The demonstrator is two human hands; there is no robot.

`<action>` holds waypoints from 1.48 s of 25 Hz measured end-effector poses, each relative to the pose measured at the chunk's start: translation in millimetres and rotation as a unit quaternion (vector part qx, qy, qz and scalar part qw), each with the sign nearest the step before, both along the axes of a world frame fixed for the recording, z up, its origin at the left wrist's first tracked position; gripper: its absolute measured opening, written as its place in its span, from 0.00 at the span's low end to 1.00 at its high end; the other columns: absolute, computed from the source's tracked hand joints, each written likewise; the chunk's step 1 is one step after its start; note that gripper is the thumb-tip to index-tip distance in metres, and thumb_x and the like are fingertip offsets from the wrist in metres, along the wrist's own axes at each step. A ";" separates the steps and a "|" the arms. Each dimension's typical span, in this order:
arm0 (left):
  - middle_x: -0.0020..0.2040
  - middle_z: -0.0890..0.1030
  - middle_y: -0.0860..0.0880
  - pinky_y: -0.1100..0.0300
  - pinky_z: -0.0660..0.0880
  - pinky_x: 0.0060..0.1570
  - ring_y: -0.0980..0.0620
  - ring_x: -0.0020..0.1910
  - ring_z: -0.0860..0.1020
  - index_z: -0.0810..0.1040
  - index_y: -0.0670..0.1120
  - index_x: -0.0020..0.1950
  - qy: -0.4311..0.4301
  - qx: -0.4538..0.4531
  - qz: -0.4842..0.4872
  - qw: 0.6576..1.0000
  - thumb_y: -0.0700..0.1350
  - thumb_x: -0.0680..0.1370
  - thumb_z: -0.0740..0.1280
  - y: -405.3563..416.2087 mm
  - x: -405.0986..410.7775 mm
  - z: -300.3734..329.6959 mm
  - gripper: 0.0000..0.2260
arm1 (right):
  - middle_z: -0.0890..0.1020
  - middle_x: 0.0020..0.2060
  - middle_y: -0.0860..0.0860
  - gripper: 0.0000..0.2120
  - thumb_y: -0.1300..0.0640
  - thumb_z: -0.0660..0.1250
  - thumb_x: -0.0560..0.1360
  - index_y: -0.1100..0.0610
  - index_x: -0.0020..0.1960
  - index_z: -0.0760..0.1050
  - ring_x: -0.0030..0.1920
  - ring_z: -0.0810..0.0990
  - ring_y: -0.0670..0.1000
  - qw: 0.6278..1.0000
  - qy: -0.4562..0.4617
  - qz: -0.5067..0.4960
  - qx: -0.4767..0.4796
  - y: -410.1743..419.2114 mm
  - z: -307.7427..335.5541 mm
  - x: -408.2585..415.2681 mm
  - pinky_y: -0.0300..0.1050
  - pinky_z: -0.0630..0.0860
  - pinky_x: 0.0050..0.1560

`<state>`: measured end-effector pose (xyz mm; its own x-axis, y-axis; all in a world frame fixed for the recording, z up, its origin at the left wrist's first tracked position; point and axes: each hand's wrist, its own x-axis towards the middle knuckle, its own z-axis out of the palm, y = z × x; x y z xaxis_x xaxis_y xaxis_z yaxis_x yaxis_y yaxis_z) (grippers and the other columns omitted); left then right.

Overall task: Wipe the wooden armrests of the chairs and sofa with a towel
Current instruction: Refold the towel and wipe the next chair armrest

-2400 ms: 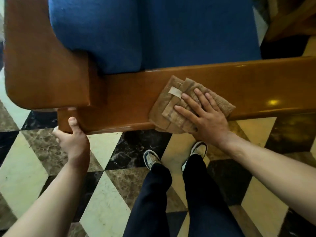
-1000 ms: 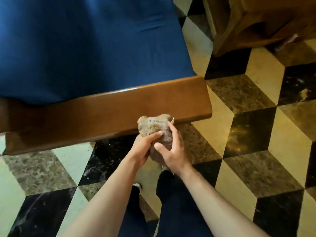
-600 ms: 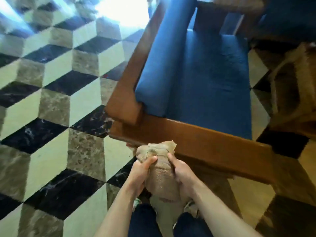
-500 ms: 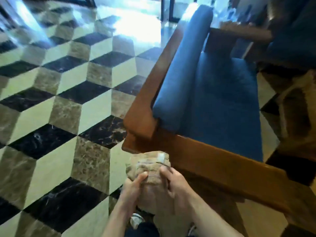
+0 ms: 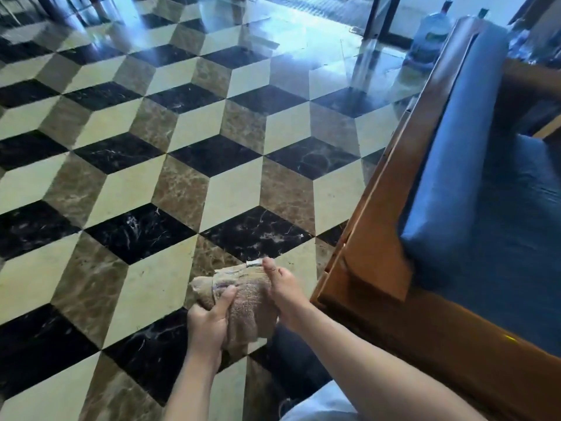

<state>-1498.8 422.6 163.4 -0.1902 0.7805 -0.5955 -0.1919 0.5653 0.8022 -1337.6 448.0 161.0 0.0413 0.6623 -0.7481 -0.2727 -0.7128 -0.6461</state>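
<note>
Both my hands have carried the towel (image 5: 246,302) off the armrest (image 5: 431,332), out over the tiled floor (image 5: 145,165). Left hand (image 5: 209,323) grips its bunched side, right hand (image 5: 283,291) pinches its top edge; my right fingers are hidden behind it. One chair (image 5: 473,189), cut off at right.

Daylight glares bluish off the far floor (image 5: 303,50); edges bend, perhaps slightly motion-blurred.
</note>
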 end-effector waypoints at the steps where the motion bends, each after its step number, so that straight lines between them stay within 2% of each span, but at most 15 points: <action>1: 0.51 0.88 0.37 0.37 0.83 0.54 0.36 0.51 0.87 0.85 0.36 0.55 0.006 0.004 0.016 1.000 0.47 0.72 0.79 36.7 -1.5 -5.0 0.18 | 0.84 0.59 0.56 0.25 0.38 0.70 0.78 0.57 0.64 0.76 0.60 0.84 0.56 1.000 0.025 0.011 -0.007 27.0 -8.3 -4.4 0.59 0.80 0.65; 3: 0.49 0.88 0.37 0.43 0.84 0.50 0.37 0.49 0.87 0.85 0.36 0.54 0.024 -0.008 0.003 1.000 0.44 0.75 0.77 114.1 -3.0 -8.9 0.13 | 0.83 0.61 0.55 0.33 0.36 0.75 0.71 0.54 0.68 0.74 0.61 0.84 0.55 0.998 0.039 0.040 -0.031 82.1 -27.3 -14.0 0.58 0.81 0.64; 5: 0.47 0.88 0.39 0.53 0.84 0.40 0.42 0.44 0.88 0.84 0.38 0.53 0.051 -0.004 -0.050 0.997 0.40 0.75 0.76 192.4 -0.5 -12.3 0.09 | 0.83 0.62 0.56 0.38 0.30 0.71 0.66 0.53 0.67 0.75 0.61 0.83 0.56 0.997 0.045 0.031 -0.047 147.5 -39.4 -21.5 0.58 0.80 0.64; 7: 0.46 0.89 0.41 0.59 0.83 0.34 0.50 0.41 0.88 0.81 0.42 0.54 0.091 0.010 -0.101 0.991 0.36 0.74 0.77 251.3 9.0 -6.1 0.11 | 0.81 0.65 0.55 0.39 0.29 0.67 0.69 0.51 0.73 0.70 0.61 0.81 0.54 0.999 0.003 0.016 -0.036 208.6 -36.1 -21.5 0.53 0.78 0.64; 8: 0.46 0.88 0.43 0.61 0.82 0.34 0.53 0.41 0.88 0.80 0.44 0.55 0.115 0.015 -0.129 0.985 0.35 0.73 0.77 284.4 17.5 -0.5 0.13 | 0.79 0.67 0.54 0.38 0.29 0.65 0.71 0.49 0.75 0.68 0.62 0.79 0.52 0.999 -0.033 0.012 -0.024 243.3 -32.6 -16.1 0.50 0.76 0.63; 10: 0.48 0.88 0.47 0.61 0.83 0.38 0.56 0.42 0.87 0.78 0.48 0.56 0.140 0.021 -0.202 0.969 0.38 0.70 0.77 337.8 46.2 19.3 0.18 | 0.82 0.63 0.53 0.33 0.29 0.61 0.71 0.47 0.69 0.75 0.61 0.80 0.51 0.997 -0.074 -0.006 0.003 299.0 -21.4 -0.2 0.49 0.76 0.62; 13: 0.46 0.88 0.52 0.53 0.84 0.48 0.55 0.46 0.87 0.77 0.53 0.58 0.148 0.043 -0.320 0.935 0.45 0.64 0.74 423.9 109.0 29.2 0.23 | 0.89 0.49 0.49 0.23 0.34 0.59 0.78 0.47 0.53 0.87 0.53 0.86 0.50 0.995 0.007 -0.098 0.015 367.8 -14.4 42.1 0.44 0.81 0.54; 16: 0.46 0.88 0.57 0.63 0.82 0.43 0.59 0.46 0.86 0.78 0.60 0.56 0.122 0.062 -0.396 0.908 0.46 0.63 0.71 502.5 170.7 23.4 0.22 | 0.89 0.51 0.49 0.20 0.39 0.61 0.83 0.50 0.58 0.85 0.54 0.87 0.49 0.975 0.059 -0.214 0.003 428.5 -22.5 98.8 0.38 0.81 0.49; 18: 0.46 0.88 0.55 0.62 0.83 0.41 0.57 0.45 0.87 0.79 0.62 0.54 0.094 0.048 -0.430 0.897 0.46 0.63 0.71 570.4 215.2 6.3 0.21 | 0.88 0.54 0.51 0.18 0.41 0.65 0.81 0.52 0.63 0.82 0.55 0.87 0.50 0.963 0.053 -0.264 0.022 481.9 -24.4 144.7 0.41 0.82 0.51; 21: 0.46 0.89 0.50 0.52 0.85 0.46 0.53 0.45 0.88 0.80 0.54 0.56 0.073 0.043 -0.477 0.875 0.46 0.63 0.73 672.3 279.5 -13.3 0.21 | 0.89 0.51 0.55 0.15 0.50 0.69 0.81 0.59 0.62 0.81 0.49 0.88 0.48 0.956 -0.038 -0.291 0.021 569.3 -16.1 212.7 0.38 0.81 0.46; 23: 0.45 0.89 0.52 0.58 0.83 0.44 0.56 0.44 0.87 0.80 0.51 0.56 0.050 0.043 -0.516 0.854 0.44 0.66 0.77 728.9 321.6 -14.0 0.20 | 0.88 0.51 0.57 0.08 0.56 0.69 0.81 0.60 0.57 0.82 0.44 0.87 0.44 0.942 -0.099 -0.321 0.015 611.7 -3.9 252.3 0.34 0.80 0.43; 25: 0.46 0.89 0.51 0.61 0.82 0.43 0.56 0.45 0.87 0.82 0.48 0.55 0.025 0.042 -0.532 0.845 0.45 0.69 0.81 788.7 369.8 -17.5 0.16 | 0.87 0.52 0.54 0.05 0.55 0.69 0.81 0.55 0.55 0.81 0.48 0.86 0.45 0.928 -0.165 -0.335 0.001 661.0 14.3 299.6 0.34 0.79 0.47; 30: 0.48 0.89 0.47 0.50 0.83 0.51 0.48 0.49 0.88 0.85 0.46 0.54 0.010 0.023 -0.600 0.799 0.57 0.65 0.79 894.0 519.9 -19.6 0.23 | 0.77 0.61 0.47 0.23 0.48 0.67 0.82 0.57 0.74 0.71 0.65 0.76 0.48 0.884 -0.267 -0.381 -0.037 750.2 24.1 433.4 0.24 0.66 0.57; 34: 0.43 0.89 0.50 0.59 0.82 0.45 0.54 0.44 0.87 0.84 0.46 0.52 0.059 0.039 -0.623 0.779 0.47 0.65 0.78 949.5 651.0 -46.6 0.17 | 0.78 0.66 0.51 0.24 0.51 0.66 0.83 0.60 0.76 0.69 0.63 0.73 0.45 0.863 -0.265 -0.423 -0.077 804.5 -15.5 546.1 0.27 0.64 0.53; 37: 0.41 0.89 0.55 0.65 0.80 0.42 0.58 0.42 0.87 0.84 0.46 0.53 0.090 0.039 -0.635 0.766 0.32 0.71 0.76 993.5 761.4 -61.8 0.14 | 0.77 0.71 0.57 0.24 0.53 0.65 0.84 0.61 0.77 0.68 0.68 0.75 0.52 0.863 -0.256 -0.428 -0.076 848.1 -45.6 655.4 0.33 0.66 0.58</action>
<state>-737.4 1416.0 101.5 0.6793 0.4359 -0.5904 0.5905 0.1531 0.7924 -682.1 1296.0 115.3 0.8181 0.1212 -0.5621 -0.4476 -0.4794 -0.7548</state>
